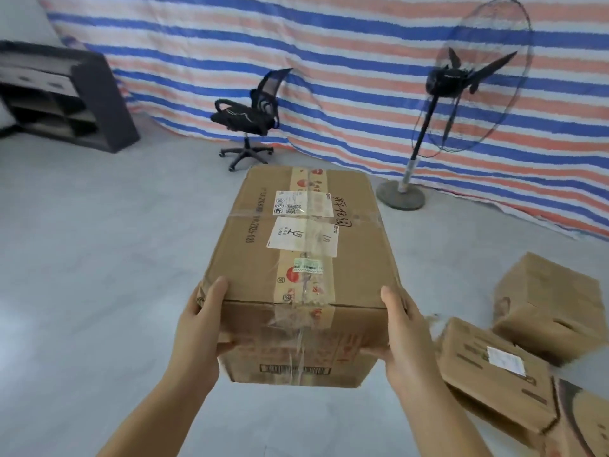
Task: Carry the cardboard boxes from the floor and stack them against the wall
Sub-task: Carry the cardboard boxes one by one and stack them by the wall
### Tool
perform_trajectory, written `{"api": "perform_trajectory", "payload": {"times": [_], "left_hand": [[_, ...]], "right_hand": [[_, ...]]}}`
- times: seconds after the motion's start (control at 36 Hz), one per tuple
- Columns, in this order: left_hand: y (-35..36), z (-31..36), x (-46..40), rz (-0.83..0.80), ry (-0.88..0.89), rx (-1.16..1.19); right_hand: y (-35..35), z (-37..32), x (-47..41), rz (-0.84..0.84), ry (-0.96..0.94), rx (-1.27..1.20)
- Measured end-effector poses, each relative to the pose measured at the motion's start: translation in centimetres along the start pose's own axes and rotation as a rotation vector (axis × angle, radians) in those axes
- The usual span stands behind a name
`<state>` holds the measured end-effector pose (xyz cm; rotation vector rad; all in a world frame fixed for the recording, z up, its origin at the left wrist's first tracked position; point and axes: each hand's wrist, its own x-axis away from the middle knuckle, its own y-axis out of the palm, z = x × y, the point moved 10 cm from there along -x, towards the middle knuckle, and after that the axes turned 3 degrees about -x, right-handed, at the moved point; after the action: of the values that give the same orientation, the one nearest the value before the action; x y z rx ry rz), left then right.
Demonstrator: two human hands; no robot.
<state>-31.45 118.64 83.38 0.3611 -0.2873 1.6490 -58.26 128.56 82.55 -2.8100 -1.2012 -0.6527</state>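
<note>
I hold a large taped cardboard box (260,258) off the floor in front of me, white shipping labels on its top. My left hand (201,328) grips its near left corner, thumb on the top edge and fingers under the near face. My right hand (400,334) grips the near right corner the same way. Several more cardboard boxes lie on the floor at the right: one tilted (550,301), one flat with a white label (494,374), one cut off by the lower right corner of the view (583,423).
A red, white and blue striped tarp (329,61) covers the wall ahead. A black office chair (250,113) and a standing fan (461,87) stand before it. A dark shelf unit (82,94) sits at the far left. Grey floor (99,258) spreads left.
</note>
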Motion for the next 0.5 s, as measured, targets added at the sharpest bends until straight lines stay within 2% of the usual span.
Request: {"api": "perform_trajectory", "payload": {"times": [0.28,0.5], "left_hand": [[-22.5,5.2,-4.0,0.347,0.039,0.178],[-33.5,6.0,-4.4,0.618,0.053,0.321]], "right_hand": [[25.3,4.3,4.4,-0.370,0.076,0.126],[40.1,7.5,6.6,-0.634,0.092,0.231]]}}
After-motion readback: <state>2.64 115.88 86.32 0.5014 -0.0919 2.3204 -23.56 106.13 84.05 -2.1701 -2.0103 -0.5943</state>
